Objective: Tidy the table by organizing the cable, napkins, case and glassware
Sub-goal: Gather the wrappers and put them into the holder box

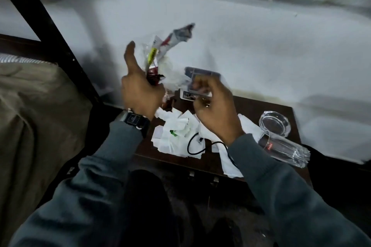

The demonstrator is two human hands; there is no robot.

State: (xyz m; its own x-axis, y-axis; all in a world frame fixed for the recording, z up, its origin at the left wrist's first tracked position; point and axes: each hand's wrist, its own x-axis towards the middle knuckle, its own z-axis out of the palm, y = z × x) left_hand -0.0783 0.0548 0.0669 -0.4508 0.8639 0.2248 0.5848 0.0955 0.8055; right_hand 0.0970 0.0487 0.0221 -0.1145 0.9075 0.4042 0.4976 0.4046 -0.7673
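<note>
Clearing step: left hand clenches a bunch of wrappers; right hand grasps the clear case. Next: set both aside, then gather the napkins near the cable.

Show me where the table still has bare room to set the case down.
Bare wood shows on the table between the case and the glass ashtray, along the wall. The middle is crowded with napkins and the cable; the tumbler lies at the right edge.

White wall, dk wood table, dim rm.
</note>
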